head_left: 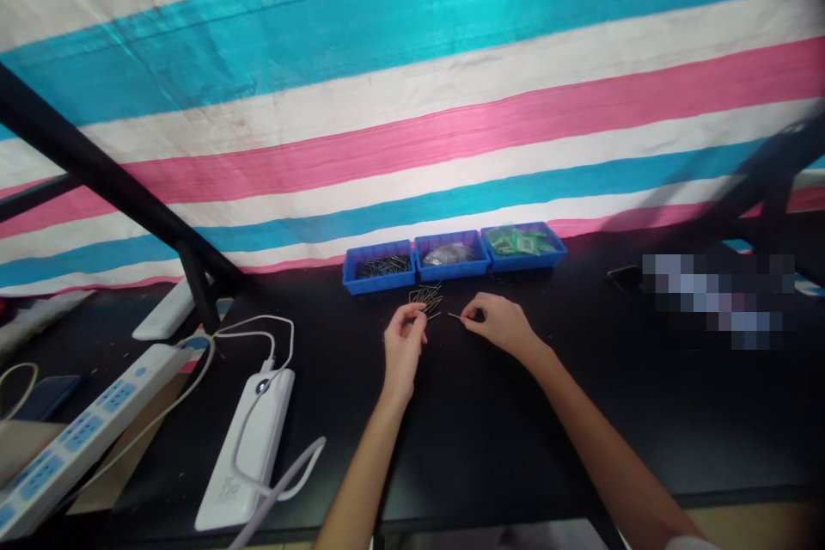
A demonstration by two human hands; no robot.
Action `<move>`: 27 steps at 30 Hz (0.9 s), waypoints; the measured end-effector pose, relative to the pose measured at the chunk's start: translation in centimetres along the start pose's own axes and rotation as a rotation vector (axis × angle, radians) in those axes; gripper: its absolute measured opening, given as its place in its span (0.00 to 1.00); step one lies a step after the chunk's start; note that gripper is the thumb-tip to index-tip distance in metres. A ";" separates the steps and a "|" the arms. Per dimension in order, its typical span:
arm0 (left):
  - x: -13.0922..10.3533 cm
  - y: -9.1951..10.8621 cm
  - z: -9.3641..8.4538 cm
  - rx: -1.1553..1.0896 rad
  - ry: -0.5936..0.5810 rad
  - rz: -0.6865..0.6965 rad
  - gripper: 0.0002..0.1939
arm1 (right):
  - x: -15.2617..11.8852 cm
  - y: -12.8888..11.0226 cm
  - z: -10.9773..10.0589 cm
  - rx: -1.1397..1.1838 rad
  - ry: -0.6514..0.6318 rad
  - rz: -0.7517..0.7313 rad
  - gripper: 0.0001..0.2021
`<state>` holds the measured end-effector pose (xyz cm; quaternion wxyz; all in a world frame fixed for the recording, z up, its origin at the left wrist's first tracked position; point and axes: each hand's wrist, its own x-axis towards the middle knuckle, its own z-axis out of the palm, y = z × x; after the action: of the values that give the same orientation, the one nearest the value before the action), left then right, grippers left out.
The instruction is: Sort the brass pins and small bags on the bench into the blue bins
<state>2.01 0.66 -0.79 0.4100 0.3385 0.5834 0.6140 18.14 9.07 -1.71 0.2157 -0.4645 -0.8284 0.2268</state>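
On the black tabletop, just in front of three blue bins, slender brass-coloured screw-like pins are lying in a criss-cross heap. The right hand is pinching one straight, yellowish pin by its end; the left hand is curling at the heap's near edge, its hold impossible to tell.

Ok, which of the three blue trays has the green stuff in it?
The right-hand tray, at the far end of the row: it holds green packets. The middle tray holds greyish, see-through plastic, the left-hand tray dark, thin pieces.
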 end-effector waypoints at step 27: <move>-0.7 0.4 0.5 0.020 -0.102 -0.047 0.14 | -0.6 -3.1 0.6 0.756 -0.196 0.009 0.09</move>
<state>2.71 0.22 -0.34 0.4503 0.3597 0.5754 0.5803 15.99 7.01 -0.44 0.2908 -0.3321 -0.7008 0.5603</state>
